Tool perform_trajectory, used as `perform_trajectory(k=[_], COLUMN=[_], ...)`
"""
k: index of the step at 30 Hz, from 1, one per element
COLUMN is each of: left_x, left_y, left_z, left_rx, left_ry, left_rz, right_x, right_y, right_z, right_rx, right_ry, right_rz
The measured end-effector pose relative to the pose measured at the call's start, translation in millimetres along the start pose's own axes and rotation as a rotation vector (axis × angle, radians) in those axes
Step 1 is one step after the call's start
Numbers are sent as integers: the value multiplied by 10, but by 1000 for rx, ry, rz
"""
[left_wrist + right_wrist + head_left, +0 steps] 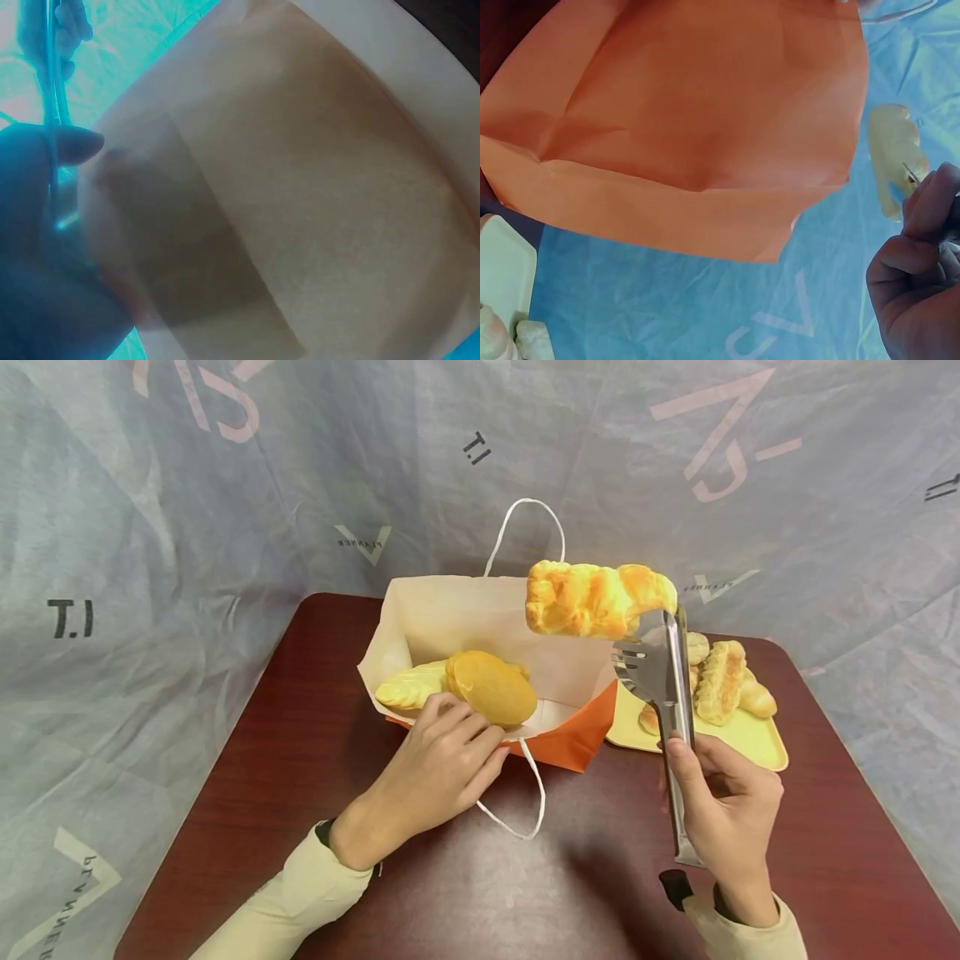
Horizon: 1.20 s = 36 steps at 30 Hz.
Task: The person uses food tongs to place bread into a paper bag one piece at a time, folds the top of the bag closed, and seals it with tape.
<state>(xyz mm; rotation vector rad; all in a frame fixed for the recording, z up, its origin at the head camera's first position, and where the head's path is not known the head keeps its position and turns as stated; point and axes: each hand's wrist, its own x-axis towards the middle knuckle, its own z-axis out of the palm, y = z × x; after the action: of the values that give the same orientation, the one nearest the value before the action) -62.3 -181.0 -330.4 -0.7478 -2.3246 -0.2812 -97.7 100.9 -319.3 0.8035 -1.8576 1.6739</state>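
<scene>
My right hand (727,810) grips metal tongs (678,693) with a slotted tip. A golden braided-looking bread (588,602) is pinched at its right end by the tongs, above the bag's right part. The paper bag (465,602), orange outside and pale inside, stands open with white cord handles. My left hand (450,756) grips its near rim, fingers curled over the edge. Inside the bag lie a smooth oval bread (491,689) and a paler ridged bread (412,685). The left wrist view is mostly filled by the bag's wall (315,165).
A yellow tray (750,752) right of the bag carries several breads (720,681), partly hidden behind the tongs. One cord handle (536,810) hangs over the dark red table (247,735). Printed grey cloth (300,460) hangs behind and at both sides.
</scene>
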Motion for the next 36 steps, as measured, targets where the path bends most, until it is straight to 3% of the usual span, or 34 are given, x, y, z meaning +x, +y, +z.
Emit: perform_trajectory(k=[11,28,36], left_x=[16,13,3], left_y=[12,10,-5], left_z=[-15,-19,8], left_rx=[22,18,-28], left_ry=[-40,-44,7], left_rz=[-1,-6,-4], right_x=[1,13,6], right_y=[26,76,93], right_z=[-1,1,-3], right_rx=[-136,-196,-196], right_ry=[8,9,2], right_rz=[-26,-67,-71])
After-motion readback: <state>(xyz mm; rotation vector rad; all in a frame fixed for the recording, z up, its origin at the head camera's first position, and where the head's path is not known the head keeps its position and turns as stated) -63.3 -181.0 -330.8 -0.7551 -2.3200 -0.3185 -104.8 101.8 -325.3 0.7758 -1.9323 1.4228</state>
